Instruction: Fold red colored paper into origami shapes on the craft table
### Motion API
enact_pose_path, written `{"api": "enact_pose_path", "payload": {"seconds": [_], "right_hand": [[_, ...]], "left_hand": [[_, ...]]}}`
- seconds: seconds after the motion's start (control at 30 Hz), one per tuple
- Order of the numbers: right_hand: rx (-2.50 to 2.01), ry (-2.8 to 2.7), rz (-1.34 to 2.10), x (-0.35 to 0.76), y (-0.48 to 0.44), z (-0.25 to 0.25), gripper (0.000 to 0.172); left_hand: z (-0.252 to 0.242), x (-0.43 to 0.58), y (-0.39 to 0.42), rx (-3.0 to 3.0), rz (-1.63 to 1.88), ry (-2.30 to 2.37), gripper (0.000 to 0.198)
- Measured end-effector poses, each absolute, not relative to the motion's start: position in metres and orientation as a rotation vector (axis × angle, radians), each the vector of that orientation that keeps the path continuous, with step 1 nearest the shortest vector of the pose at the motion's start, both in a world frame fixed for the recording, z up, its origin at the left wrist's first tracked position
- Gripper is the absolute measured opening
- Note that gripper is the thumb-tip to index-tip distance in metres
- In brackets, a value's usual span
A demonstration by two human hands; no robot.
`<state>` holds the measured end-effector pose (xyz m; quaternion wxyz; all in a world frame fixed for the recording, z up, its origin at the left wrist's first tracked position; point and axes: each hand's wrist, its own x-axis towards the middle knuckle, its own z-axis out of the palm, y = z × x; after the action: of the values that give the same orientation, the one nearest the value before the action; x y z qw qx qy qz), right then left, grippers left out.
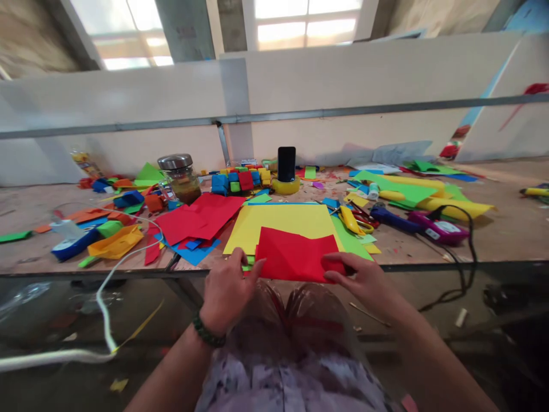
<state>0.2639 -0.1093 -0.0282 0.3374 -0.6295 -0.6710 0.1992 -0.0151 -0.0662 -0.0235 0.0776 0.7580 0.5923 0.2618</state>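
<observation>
A red sheet of paper (295,252) with a soft crease is held up at the table's front edge. My right hand (360,280) pinches its right end between thumb and fingers. At the left end is my left hand (231,289), with a beaded bracelet (208,332) on the wrist. Its thumb lies against the red paper's edge and its other fingers are partly hidden. A bit of green shows between the left thumb and index finger. Behind the red sheet lies a larger yellow sheet (283,220) flat on the table, with a green sheet (351,237) under its right side.
Red sheets (199,217) lie left of the yellow one, near a glass jar (182,186). A phone (286,164) stands in a yellow tape roll (286,185). To the right are a yellow-handled cutter (349,219) and a purple glue gun (441,228). A white cord (103,309) hangs at left.
</observation>
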Motion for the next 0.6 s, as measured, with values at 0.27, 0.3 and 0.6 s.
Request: {"api": "enact_pose_path", "payload": {"seconds": [0.27,0.3,0.6], "right_hand": [[-1.463,-1.811,0.391,0.261,-0.116,-0.05,0.024],[-1.449,-1.817,0.365,0.26,-0.117,-0.051,0.024],[-1.468,-1.07,0.555,0.257,-0.137,-0.055,0.066]], "left_hand": [[-0.057,-0.012,-0.068,1.222,0.74,1.037,0.058],[-0.057,-0.007,-0.071,1.133,0.786,0.998,0.056],[-0.062,-0.006,-0.101,1.265,0.972,0.871,0.039]]}}
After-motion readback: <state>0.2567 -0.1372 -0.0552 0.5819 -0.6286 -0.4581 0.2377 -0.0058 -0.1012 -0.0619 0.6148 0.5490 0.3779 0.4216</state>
